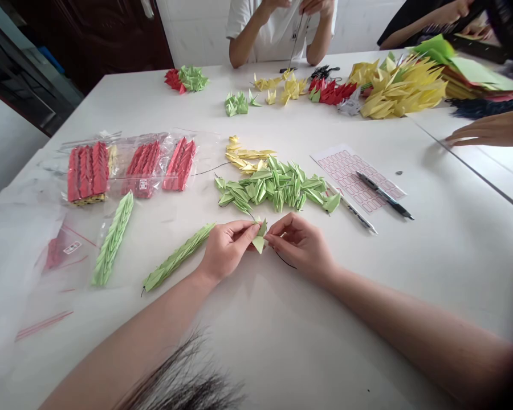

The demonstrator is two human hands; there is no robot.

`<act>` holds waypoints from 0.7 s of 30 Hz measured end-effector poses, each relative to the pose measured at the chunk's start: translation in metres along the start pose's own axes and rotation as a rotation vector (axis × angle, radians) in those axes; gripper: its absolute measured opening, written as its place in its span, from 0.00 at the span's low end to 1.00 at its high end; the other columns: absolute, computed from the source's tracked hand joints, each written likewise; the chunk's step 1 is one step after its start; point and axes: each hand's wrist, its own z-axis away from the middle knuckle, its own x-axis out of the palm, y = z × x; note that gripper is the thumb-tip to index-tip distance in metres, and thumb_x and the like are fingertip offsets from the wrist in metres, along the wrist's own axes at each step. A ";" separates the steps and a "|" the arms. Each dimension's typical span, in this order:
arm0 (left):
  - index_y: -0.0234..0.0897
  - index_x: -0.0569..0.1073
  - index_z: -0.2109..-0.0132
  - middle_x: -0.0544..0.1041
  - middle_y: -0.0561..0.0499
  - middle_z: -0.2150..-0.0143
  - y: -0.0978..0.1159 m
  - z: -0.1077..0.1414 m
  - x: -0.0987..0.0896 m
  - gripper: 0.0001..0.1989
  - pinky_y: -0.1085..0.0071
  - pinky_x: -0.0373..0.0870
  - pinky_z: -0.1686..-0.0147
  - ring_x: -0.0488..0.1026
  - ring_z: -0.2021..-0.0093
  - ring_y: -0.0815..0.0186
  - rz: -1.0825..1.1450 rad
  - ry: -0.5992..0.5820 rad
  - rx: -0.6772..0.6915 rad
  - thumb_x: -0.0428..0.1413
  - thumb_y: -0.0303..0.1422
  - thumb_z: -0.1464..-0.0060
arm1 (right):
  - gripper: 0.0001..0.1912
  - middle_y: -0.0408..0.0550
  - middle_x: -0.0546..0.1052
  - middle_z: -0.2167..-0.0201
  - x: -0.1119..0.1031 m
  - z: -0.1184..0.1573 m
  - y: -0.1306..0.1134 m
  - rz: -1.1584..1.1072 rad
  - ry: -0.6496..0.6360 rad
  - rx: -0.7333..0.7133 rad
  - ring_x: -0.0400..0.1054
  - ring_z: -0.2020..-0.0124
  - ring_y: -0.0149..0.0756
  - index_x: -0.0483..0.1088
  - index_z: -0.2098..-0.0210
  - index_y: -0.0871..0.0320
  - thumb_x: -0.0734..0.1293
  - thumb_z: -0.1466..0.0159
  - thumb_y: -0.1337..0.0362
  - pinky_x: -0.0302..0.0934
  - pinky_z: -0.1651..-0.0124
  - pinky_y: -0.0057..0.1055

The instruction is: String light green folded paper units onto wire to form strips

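Observation:
My left hand pinches a light green folded paper crane between thumb and fingers, above the table. A tight green strand of stacked paper cranes runs from under this hand toward the lower left, a black thread end at its tip. Close by on the right, my right hand is closed in a pinch on black thread, which trails below the fingers. Whether a needle is in that pinch I cannot make out. Just beyond both hands lies a loose pile of green paper cranes.
Bagged red strands and a bagged green strand lie left. A label sheet with two pens is at right. Yellow cranes are heaped at the back. A person sits opposite; another person's hand rests right.

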 end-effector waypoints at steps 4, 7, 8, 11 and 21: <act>0.38 0.80 0.48 0.76 0.55 0.76 0.003 0.000 -0.001 0.18 0.75 0.72 0.73 0.71 0.75 0.70 0.042 0.034 0.022 0.60 0.40 0.43 | 0.09 0.42 0.76 0.76 -0.002 0.004 0.000 0.159 -0.108 -0.048 0.64 0.80 0.28 0.67 0.63 0.55 0.67 0.34 0.57 0.59 0.77 0.27; 0.40 0.67 0.34 0.74 0.59 0.79 0.003 0.001 -0.001 0.30 0.74 0.74 0.71 0.74 0.77 0.70 0.109 0.005 -0.017 0.60 0.41 0.42 | 0.07 0.39 0.72 0.78 -0.002 0.006 0.000 0.194 -0.119 -0.106 0.63 0.81 0.27 0.67 0.59 0.55 0.65 0.33 0.59 0.60 0.76 0.26; 0.40 0.66 0.34 0.75 0.58 0.78 0.003 0.001 -0.001 0.31 0.74 0.75 0.71 0.75 0.77 0.69 0.121 -0.010 -0.036 0.59 0.42 0.42 | 0.07 0.39 0.72 0.77 -0.002 0.007 0.001 0.186 -0.137 -0.115 0.64 0.82 0.27 0.67 0.58 0.55 0.65 0.33 0.59 0.60 0.76 0.26; 0.37 0.74 0.41 0.78 0.53 0.75 0.002 0.001 -0.001 0.26 0.72 0.77 0.71 0.78 0.76 0.66 0.130 -0.038 -0.075 0.60 0.43 0.44 | 0.11 0.40 0.72 0.75 -0.002 0.007 0.002 0.116 -0.185 -0.105 0.68 0.80 0.28 0.69 0.51 0.54 0.64 0.33 0.60 0.64 0.74 0.27; 0.33 0.77 0.57 0.79 0.48 0.69 0.003 0.001 -0.001 0.16 0.68 0.78 0.65 0.79 0.69 0.64 0.141 -0.132 -0.081 0.64 0.39 0.49 | 0.17 0.40 0.67 0.78 -0.004 -0.001 0.001 0.092 -0.053 0.011 0.58 0.79 0.28 0.70 0.64 0.58 0.63 0.32 0.50 0.54 0.77 0.27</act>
